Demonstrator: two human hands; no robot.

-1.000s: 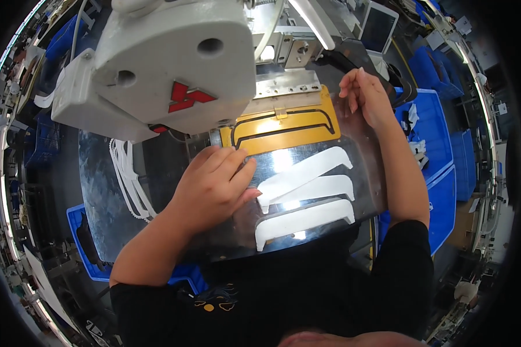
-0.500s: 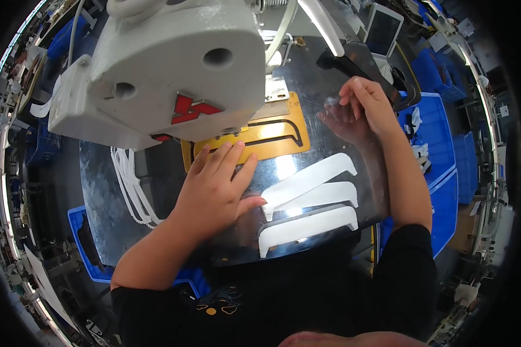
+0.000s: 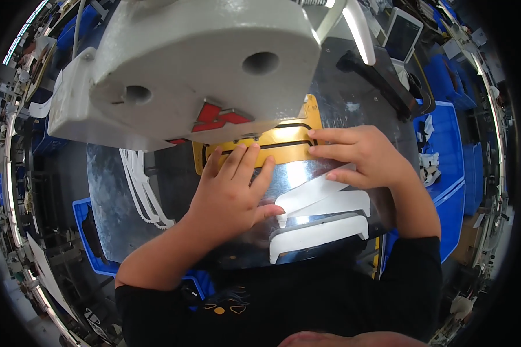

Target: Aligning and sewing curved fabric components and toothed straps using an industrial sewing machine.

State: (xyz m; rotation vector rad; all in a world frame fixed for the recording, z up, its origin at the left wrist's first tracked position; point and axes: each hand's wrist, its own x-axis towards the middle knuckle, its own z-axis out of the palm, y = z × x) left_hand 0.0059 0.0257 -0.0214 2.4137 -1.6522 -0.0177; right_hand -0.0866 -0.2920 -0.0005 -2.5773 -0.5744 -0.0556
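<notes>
Nearest your body, a white bracket-shaped piece [image 3: 318, 236] lies crosswise on the metal counter [image 3: 107, 214], its ends turned toward you. Just beyond it, two crossed white pieces [image 3: 315, 195] overlap toward their left ends.

Your hands come next; both have the fingers apart, and no object shows in either grasp. The left hand [image 3: 228, 191] is spread wide, palm down, with its fingertips over the near side of the yellow plate [image 3: 289, 152] and its thumb tip at the left end of the crossed white pieces. The right hand [image 3: 367, 156] is partly spread, index and middle fingertips at the plate's right end, thumb apart from them; how firmly it presses cannot be told.

Note the plate position: it lies ahead of both hands, on the counter beyond the white pieces. Its long axis runs left to right, right end slightly farther from you. The left hand is nearer the plate's middle; the right hand is nearer its right end.

The grey machine head [image 3: 202, 75] overhangs the plate and hides part of its far side. Farther off, to your right, stands a screen [image 3: 403, 36]
</notes>
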